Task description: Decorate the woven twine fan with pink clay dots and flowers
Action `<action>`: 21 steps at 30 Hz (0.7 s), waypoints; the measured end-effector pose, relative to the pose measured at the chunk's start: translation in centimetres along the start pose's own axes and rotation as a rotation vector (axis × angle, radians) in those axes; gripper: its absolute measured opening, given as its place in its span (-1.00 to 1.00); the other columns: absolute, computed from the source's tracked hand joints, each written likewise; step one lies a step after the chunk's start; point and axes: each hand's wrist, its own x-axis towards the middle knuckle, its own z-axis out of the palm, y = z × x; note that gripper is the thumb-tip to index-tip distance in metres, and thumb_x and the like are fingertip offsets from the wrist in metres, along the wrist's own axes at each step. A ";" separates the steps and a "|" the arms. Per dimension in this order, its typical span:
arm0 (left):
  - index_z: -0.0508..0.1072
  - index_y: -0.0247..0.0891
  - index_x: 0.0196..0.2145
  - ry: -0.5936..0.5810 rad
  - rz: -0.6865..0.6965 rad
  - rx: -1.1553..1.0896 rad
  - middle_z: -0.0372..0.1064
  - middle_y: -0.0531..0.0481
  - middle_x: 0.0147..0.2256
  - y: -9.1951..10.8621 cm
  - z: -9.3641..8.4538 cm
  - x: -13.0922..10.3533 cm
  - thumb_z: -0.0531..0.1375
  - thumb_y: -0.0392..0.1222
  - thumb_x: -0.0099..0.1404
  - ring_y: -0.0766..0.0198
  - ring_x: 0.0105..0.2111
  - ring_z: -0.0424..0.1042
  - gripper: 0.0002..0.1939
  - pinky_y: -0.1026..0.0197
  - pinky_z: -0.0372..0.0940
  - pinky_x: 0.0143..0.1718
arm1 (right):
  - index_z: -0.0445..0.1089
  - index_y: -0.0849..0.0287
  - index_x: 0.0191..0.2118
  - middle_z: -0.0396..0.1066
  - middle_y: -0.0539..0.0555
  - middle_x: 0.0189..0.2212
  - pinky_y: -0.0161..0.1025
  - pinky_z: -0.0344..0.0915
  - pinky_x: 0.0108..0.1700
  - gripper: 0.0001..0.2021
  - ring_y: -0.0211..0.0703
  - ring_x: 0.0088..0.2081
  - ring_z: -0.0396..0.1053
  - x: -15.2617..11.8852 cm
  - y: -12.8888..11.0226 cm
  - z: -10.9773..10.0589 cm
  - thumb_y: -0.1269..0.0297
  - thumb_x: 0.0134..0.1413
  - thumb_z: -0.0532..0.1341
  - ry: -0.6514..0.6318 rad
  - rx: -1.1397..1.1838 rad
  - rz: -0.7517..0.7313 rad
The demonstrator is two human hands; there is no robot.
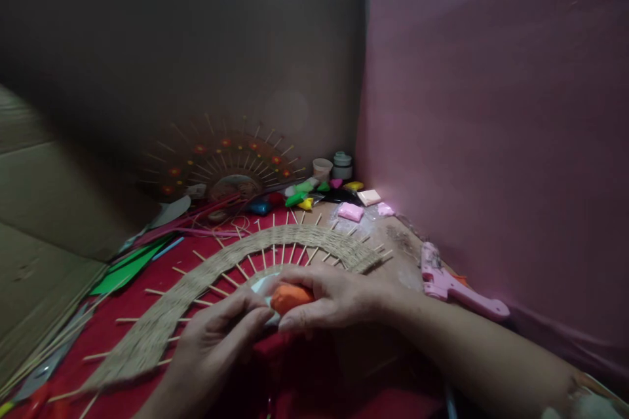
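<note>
My right hand [327, 298] is closed around a small orange packet of modelling clay [291, 299], with the thumb below and the fingers over the top. My left hand [223, 330] pinches at the packet's left end, thumb against fingers; the exact grip there is partly hidden. Beneath both hands lies a woven half-ring fan [170, 314] of tan cord, with thin wooden sticks radiating through it. Its pale centre piece [260, 281] shows just behind my fingers.
Several coloured clay packets [350, 211] lie at the back near a paper cup [322, 169] and a lidded jar [342, 163]. A pink glue gun [457, 288] rests at right. A flower-dotted fan [226, 157] leans on the back wall. Green sheets [130, 268] and scissors [42, 399] are left.
</note>
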 end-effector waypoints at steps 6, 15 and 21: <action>0.48 -0.24 -0.46 0.058 0.011 -0.035 0.32 0.06 -0.58 0.6 0.3 0.0 0.20 0.09 0.16 0.35 -0.57 0.26 -0.68 0.38 0.21 -0.56 | 0.29 0.18 -0.12 0.36 0.05 -0.26 -0.32 0.24 -0.21 -0.81 -0.25 -0.26 0.30 -0.2 -0.2 -0.1 0.40 0.11 0.15 0.065 -0.508 -0.031; 0.44 -0.21 -0.29 0.047 -0.010 -0.039 0.25 0.10 -0.58 -0.2 1.1 -0.1 0.13 0.07 0.24 0.38 -0.63 0.21 -0.71 0.38 0.14 -0.62 | 0.25 0.16 -0.09 0.41 0.14 -0.26 -0.25 0.20 -0.26 -0.83 -0.13 -0.27 0.34 -1.5 -2.6 -8.0 0.37 0.20 0.04 0.680 -1.202 0.533; 0.46 -0.18 -0.36 0.018 0.332 0.252 0.43 0.07 -0.48 -0.4 1.4 -0.1 0.08 -0.14 0.30 0.35 -0.48 0.41 -0.82 0.38 0.27 -0.42 | 0.28 0.21 0.04 0.32 0.16 -0.02 -0.05 0.36 -0.12 -0.67 -0.09 -0.11 0.37 -3.1 0.6 -14.7 0.20 0.21 0.15 0.799 -1.314 1.001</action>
